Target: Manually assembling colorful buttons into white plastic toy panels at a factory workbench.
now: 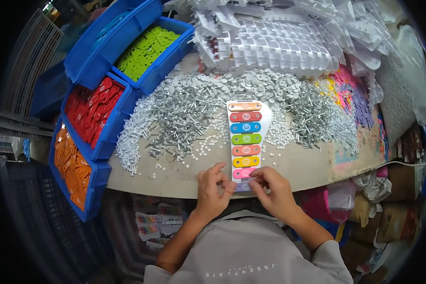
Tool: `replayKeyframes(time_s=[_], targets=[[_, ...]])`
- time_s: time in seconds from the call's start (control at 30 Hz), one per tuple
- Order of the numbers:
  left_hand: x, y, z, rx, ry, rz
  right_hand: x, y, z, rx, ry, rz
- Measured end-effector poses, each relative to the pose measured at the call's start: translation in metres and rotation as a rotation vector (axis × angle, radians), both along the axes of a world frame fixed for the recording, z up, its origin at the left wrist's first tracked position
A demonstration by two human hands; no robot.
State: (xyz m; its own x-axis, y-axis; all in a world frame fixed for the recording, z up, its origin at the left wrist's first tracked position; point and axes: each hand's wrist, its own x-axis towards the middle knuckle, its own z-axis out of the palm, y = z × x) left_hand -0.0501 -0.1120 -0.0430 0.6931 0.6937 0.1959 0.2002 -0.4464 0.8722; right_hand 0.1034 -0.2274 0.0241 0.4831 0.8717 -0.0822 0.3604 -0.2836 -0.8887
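Observation:
In front of me on the table lies a toy xylophone (246,138) with a white base and a column of bars in several colours. Its nearest bar, a purple one (243,186), sits at the table's front edge. My left hand (213,190) is curled, its thumb at the left end of the purple bar. Over the right ends of the pink bar (243,173) and the purple bar, my right hand (272,190) has thumb and forefinger bent in a pinch. Whatever is between those fingertips is too small to make out.
Heaps of metal pins (182,135), white caps (265,85) and small white pieces (132,137) surround the xylophone. Blue bins hold green (144,53), red (94,109) and orange bars (71,161). White plastic bases (279,45) are piled behind; purple bars (362,111) lie right.

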Motion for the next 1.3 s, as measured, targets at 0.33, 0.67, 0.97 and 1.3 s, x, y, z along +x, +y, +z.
replayKeyframes(time_s=[0.33,0.67,0.97,1.3], targets=[[0.010,0.002,0.005,0.090,0.010,-0.011,0.007,-0.008,-0.020,-0.142,-0.113,-0.087],[-0.038,0.055,0.012,0.344,0.031,0.318,0.018,-0.028,-0.061,0.163,0.288,-0.289],[-0.079,0.165,0.024,0.649,0.384,0.489,0.012,-0.025,-0.054,0.090,0.025,-0.249],[-0.072,0.180,0.005,0.697,0.622,0.508,0.111,-0.059,-0.043,0.092,-0.725,-0.622]])
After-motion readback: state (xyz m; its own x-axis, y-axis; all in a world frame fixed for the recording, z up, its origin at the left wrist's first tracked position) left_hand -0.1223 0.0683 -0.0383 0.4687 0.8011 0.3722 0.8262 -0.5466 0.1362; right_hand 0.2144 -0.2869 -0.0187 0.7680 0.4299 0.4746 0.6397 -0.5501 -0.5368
